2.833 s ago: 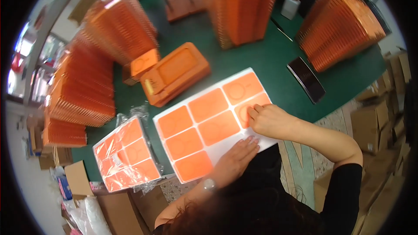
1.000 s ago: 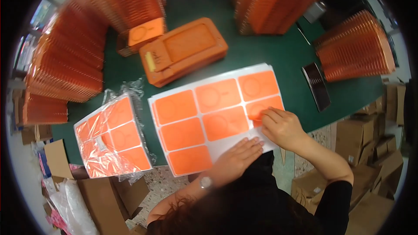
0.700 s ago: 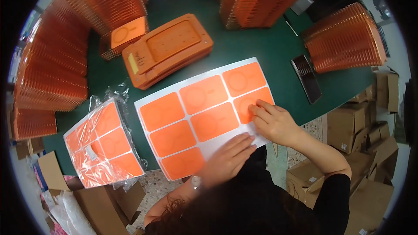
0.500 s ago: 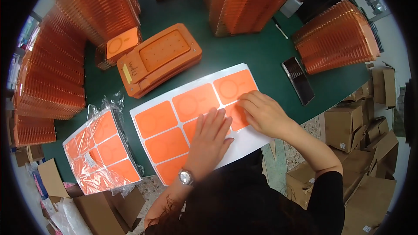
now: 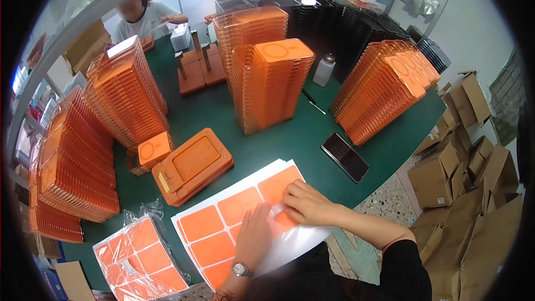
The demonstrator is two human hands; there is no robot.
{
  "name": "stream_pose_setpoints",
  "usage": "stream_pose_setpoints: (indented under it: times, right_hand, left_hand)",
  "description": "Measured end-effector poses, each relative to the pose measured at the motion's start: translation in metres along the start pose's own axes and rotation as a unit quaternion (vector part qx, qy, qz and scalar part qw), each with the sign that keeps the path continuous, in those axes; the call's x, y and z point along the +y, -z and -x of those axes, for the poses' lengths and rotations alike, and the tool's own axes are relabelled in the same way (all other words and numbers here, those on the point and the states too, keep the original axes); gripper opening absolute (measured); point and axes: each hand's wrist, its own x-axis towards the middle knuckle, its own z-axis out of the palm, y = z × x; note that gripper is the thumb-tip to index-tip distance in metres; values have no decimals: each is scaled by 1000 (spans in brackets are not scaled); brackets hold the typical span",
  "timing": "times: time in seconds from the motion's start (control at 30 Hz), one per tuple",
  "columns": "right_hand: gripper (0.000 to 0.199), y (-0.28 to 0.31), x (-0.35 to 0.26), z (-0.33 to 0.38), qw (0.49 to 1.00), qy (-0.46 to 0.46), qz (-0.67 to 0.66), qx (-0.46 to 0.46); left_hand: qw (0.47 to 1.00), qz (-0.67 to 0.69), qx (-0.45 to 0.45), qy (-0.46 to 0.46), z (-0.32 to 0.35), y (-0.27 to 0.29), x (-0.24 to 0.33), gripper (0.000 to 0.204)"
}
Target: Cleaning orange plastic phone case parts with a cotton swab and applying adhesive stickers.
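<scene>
A stack of white sheets with rounded orange stickers (image 5: 209,241) lies at the near edge of the table. My left hand (image 5: 254,238), with a watch at its wrist, rests flat on the stickers, fingers extended. To its right, my right hand (image 5: 307,205) is closed in a pinch on an orange sticker (image 5: 285,220) at the sheet's right side. A pale strip shows beside those fingertips, where the sticker's edge seems raised. The fingertips themselves are partly hidden. Behind the sheets sits an orange block fixture (image 5: 202,159) with a recessed top.
A plastic-wrapped pack of orange stickers (image 5: 146,253) lies at left. Tall stacks of orange cases (image 5: 270,89) stand behind and on both sides. A phone (image 5: 344,157) and a white bottle (image 5: 324,70) are at right. Cardboard boxes (image 5: 440,175) crowd the floor. Two people work across the table.
The view has tilted up, showing more of the far table and the people there. A pale strip now shows by my right fingertips. My left hand stays on the sheet.
</scene>
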Motion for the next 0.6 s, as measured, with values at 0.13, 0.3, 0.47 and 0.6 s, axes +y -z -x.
stream_pose_setpoints:
  times: [0.13,0.3,0.47,0.6]
  right_hand:
    - [10,35,-5,11,998,28,-56,14]
    - [8,83,-22,6,968,-35,-217,123]
    - [10,108,-41,-40,931,-19,-201,305]
    - [23,78,-68,-128,938,184,113,270]
  left_hand:
    - [1000,-6,-2,-14,-2,7,5,45]
    - [998,-23,37,-39,2,2,-6,40]
    - [997,31,22,-66,8,8,-10,41]
    - [979,194,22,-55,15,78,-4,31]
